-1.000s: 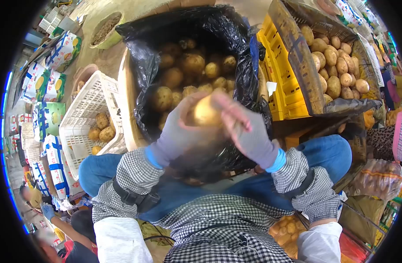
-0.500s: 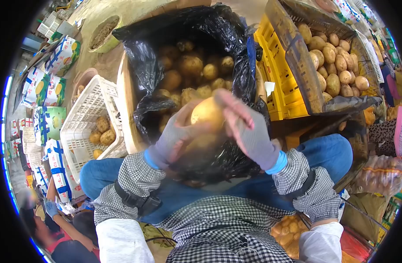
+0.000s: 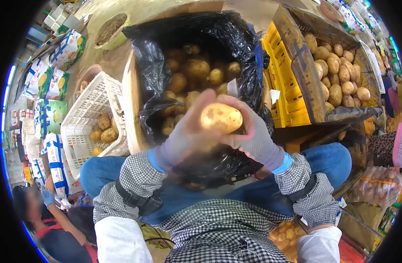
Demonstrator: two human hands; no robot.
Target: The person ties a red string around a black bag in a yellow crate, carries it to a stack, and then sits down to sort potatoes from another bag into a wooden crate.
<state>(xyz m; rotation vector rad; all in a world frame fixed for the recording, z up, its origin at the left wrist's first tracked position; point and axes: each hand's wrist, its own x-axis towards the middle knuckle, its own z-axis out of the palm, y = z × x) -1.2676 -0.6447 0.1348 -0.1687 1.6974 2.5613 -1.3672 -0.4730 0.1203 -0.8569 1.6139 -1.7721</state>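
Note:
A pale yellow potato [image 3: 221,118] with brown patches sits between my gloved hands above a carton lined with a black plastic bag [image 3: 150,65]. My right hand [image 3: 255,136] grips it, fingers behind its top right and thumb below. My left hand [image 3: 183,136], smeared by motion, is at the potato's left side with its fingers stretched upward. Both gloves are grey, with light blue at the wrists. Under the hands, the bag holds many loose potatoes [image 3: 197,69], partly in shadow. A small whitish flat piece [image 3: 232,87] shows just beyond my right fingers.
A white plastic basket [image 3: 74,131] with several potatoes stands to the left. On the right, a yellow crate [image 3: 282,83] stands beside a dark-lined crate [image 3: 304,83] heaped with potatoes. A green basin [image 3: 122,37] is farther back. Another person [image 3: 65,223] is at lower left.
The potato has shifted right and turned lengthwise. My right hand, earlier spread beside it, now grips it; the left hand, earlier around it, has its fingers stretched out. The view has shifted slightly.

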